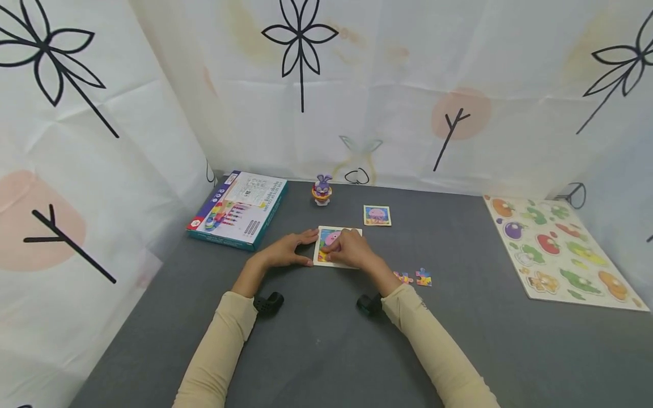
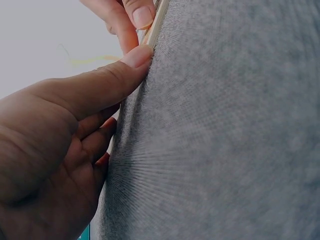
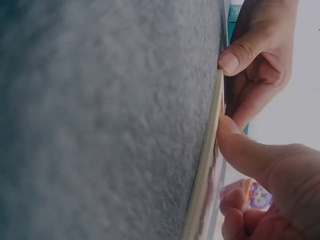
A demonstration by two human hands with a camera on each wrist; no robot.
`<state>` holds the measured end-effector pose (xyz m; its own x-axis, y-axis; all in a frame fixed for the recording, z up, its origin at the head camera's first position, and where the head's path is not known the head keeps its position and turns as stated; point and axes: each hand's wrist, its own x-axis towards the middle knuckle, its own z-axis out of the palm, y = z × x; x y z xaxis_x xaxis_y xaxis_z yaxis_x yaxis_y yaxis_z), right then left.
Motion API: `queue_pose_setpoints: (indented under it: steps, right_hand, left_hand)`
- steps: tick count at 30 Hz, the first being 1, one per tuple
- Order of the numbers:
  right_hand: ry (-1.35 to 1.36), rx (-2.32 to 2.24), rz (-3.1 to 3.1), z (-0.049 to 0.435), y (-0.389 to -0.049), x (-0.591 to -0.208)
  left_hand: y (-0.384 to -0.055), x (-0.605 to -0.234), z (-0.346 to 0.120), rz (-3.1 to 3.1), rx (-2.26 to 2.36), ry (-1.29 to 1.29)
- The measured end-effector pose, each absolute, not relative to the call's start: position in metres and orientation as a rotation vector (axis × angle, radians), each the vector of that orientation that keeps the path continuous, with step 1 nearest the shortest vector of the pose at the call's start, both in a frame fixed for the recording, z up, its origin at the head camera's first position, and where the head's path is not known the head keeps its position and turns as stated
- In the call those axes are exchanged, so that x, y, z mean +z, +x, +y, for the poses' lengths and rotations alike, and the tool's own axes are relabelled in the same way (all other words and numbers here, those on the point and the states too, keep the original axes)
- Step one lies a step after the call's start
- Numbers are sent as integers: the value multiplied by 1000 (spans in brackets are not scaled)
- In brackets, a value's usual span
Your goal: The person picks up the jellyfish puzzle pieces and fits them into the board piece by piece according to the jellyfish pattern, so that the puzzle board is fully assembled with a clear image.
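A small framed puzzle board point(image 1: 339, 267) with a pink cartoon figure lies flat on the grey table. My left hand point(image 1: 287, 250) rests at its left side, fingers loosely spread, the thumb touching the near left corner. Over the board, my right hand point(image 1: 351, 249) has its thumb point(image 3: 240, 145) and index finger at a puzzle piece point(image 1: 324, 256) in the near left part; the other fingers are curled. That piece is mostly covered by the fingertips. Two loose puzzle pieces point(image 1: 423, 277) lie beside my right wrist, one partly behind it.
A small picture card point(image 1: 377, 216) lies beyond the board. Behind stands a purple rabbit toy point(image 1: 322, 190). A boxed set point(image 1: 240, 209) is at the back left. On the right lies a large vegetable board point(image 1: 566, 255). White printed cloth point(image 1: 357, 130) encloses the table.
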<state>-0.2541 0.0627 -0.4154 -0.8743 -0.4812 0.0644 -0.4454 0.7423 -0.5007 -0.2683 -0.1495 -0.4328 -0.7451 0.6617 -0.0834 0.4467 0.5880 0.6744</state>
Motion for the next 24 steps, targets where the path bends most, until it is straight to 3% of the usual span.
queue_pose_setpoints:
  steps: [18, 24]
  right_hand:
    - [-674, -672, 2958, 64, -251, -410]
    - [-849, -877, 2872, 80, -250, -412]
  left_hand:
    - [-271, -431, -147, 2510, 919, 927]
    - [-268, -430, -150, 2512, 884, 943]
